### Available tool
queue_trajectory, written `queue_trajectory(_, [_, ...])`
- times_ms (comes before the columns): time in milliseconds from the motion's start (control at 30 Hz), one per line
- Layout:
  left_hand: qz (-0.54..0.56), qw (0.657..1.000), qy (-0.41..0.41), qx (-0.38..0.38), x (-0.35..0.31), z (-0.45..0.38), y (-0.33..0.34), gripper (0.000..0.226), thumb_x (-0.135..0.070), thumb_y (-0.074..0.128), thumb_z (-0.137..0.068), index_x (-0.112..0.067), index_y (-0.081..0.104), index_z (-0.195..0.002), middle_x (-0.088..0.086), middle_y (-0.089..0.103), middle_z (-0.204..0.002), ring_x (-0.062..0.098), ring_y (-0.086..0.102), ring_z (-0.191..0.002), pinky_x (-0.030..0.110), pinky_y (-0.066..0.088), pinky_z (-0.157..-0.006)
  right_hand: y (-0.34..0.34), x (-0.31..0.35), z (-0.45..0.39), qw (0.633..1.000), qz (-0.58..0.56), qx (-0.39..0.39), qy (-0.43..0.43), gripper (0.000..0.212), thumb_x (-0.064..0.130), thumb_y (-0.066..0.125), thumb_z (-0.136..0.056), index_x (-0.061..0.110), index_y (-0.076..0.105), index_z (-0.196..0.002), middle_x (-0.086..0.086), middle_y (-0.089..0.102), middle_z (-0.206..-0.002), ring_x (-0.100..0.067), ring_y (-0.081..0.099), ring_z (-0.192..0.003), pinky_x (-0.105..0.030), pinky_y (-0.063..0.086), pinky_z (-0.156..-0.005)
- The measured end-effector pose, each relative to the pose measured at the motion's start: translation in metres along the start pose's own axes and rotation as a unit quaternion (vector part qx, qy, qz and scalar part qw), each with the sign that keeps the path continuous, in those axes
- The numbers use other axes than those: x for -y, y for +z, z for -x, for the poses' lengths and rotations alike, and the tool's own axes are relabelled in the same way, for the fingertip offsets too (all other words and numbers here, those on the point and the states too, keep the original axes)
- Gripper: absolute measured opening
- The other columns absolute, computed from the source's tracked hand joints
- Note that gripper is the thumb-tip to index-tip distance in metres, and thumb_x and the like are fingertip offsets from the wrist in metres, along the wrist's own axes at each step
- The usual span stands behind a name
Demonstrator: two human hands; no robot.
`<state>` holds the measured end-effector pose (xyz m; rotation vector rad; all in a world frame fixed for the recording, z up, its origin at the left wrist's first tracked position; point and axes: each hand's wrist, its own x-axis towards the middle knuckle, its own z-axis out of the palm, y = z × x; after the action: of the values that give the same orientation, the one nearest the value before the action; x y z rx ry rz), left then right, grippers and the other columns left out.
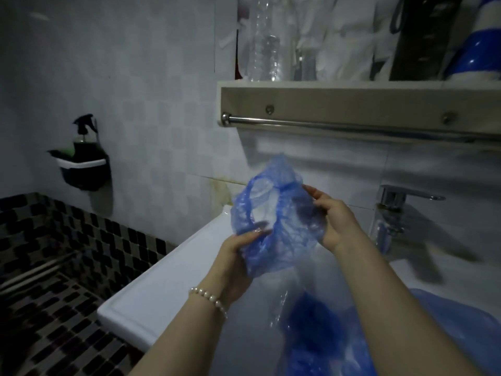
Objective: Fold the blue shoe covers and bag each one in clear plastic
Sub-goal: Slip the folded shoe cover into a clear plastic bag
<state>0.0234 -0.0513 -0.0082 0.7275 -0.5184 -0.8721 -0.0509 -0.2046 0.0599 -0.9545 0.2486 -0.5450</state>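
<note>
Both the left hand (pixel 238 251) and right hand (pixel 334 221) pinch a blue shoe cover (pixel 282 213) above the white sink (pixel 162 289); tiled wall (pixel 149 104) beyond.

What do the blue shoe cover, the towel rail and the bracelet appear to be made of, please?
Blue shoe cover: thin, translucent plastic film, crinkled, light showing through.
Towel rail: polished metal, probably steel or chrome, judging by its bright highlights.
Bracelet: round, glossy, pearl-like beads; real or imitation cannot be told.

white sink (pixel 173 270), chrome faucet (pixel 398 202), spray bottle (pixel 84 131), towel rail (pixel 352 126)
</note>
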Motion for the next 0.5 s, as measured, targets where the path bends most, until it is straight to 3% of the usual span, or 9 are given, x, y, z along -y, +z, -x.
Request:
queue_trajectory(100, [-0.048,0.989,0.067,-0.125,-0.002,-0.007,-0.008,0.025,0.002,0.062,-0.072,0.0,0.065,-0.096,0.016,0.069,-0.091,0.029,0.068,-0.084,0.036,0.055,-0.064,-0.01,-0.006,-0.005,0.982,0.169,-0.079,-0.006,0.025,0.0,0.041,-0.086,0.011,0.063,-0.082,-0.009,0.063,-0.08,-0.022,0.061,-0.068,-0.03,0.051,-0.063])
queue_trajectory(200, [-0.121,0.965,0.094,-0.211,-0.002,-0.01,-0.009,0.014,0.006,0.054,-0.076,-0.001,0.066,-0.081,0.014,0.067,-0.073,0.024,0.064,-0.063,0.028,0.05,-0.055,-0.01,-0.01,-0.007,0.917,0.337,-0.158,-0.145,0.01,0.013,0.057,-0.087,0.018,0.06,-0.094,-0.006,0.058,-0.108,-0.019,0.055,-0.096,-0.026,0.043,-0.073])
queue_trajectory(233, [-0.127,0.962,0.098,-0.22,-0.002,-0.01,-0.007,0.014,0.006,0.053,-0.078,-0.001,0.065,-0.079,0.012,0.066,-0.069,0.023,0.062,-0.062,0.026,0.049,-0.055,-0.009,-0.008,-0.005,0.906,0.354,-0.132,-0.19,0.019,0.011,0.06,-0.086,0.02,0.059,-0.103,-0.006,0.054,-0.117,-0.018,0.052,-0.104,-0.025,0.041,-0.078])
queue_trajectory(300, [-0.129,0.964,0.092,-0.214,-0.001,-0.01,-0.005,0.013,0.0,0.053,-0.082,-0.001,0.066,-0.081,0.011,0.068,-0.071,0.024,0.063,-0.069,0.029,0.052,-0.061,-0.004,-0.006,0.001,0.891,0.391,-0.008,-0.23,0.041,0.002,0.063,-0.081,0.025,0.055,-0.114,-0.006,0.049,-0.124,-0.018,0.048,-0.11,-0.026,0.041,-0.086])
queue_trajectory(367, [-0.117,0.97,0.082,-0.199,0.002,-0.012,-0.006,0.015,-0.008,0.056,-0.085,-0.002,0.069,-0.089,0.016,0.07,-0.09,0.03,0.065,-0.087,0.037,0.053,-0.078,0.004,-0.007,0.008,0.834,0.503,0.089,-0.212,0.059,0.0,0.07,-0.074,0.025,0.051,-0.124,-0.005,0.046,-0.125,-0.018,0.048,-0.109,-0.025,0.043,-0.086])
queue_trajectory(433, [-0.113,0.967,0.081,-0.212,0.006,-0.01,-0.002,0.017,-0.015,0.055,-0.089,-0.003,0.067,-0.091,0.016,0.067,-0.097,0.03,0.062,-0.092,0.033,0.053,-0.077,0.008,-0.014,0.009,0.75,0.627,0.096,-0.186,0.066,0.01,0.077,-0.068,0.025,0.05,-0.127,-0.002,0.043,-0.125,-0.017,0.049,-0.109,-0.027,0.045,-0.086])
queue_trajectory(500, [-0.111,0.972,0.084,-0.19,0.006,-0.007,0.004,0.026,-0.024,0.059,-0.088,-0.002,0.063,-0.101,0.016,0.064,-0.102,0.027,0.062,-0.09,0.028,0.055,-0.073,0.007,-0.024,0.006,0.684,0.707,0.046,-0.176,0.062,0.017,0.076,-0.068,0.024,0.05,-0.124,-0.003,0.042,-0.124,-0.021,0.051,-0.108,-0.03,0.046,-0.086])
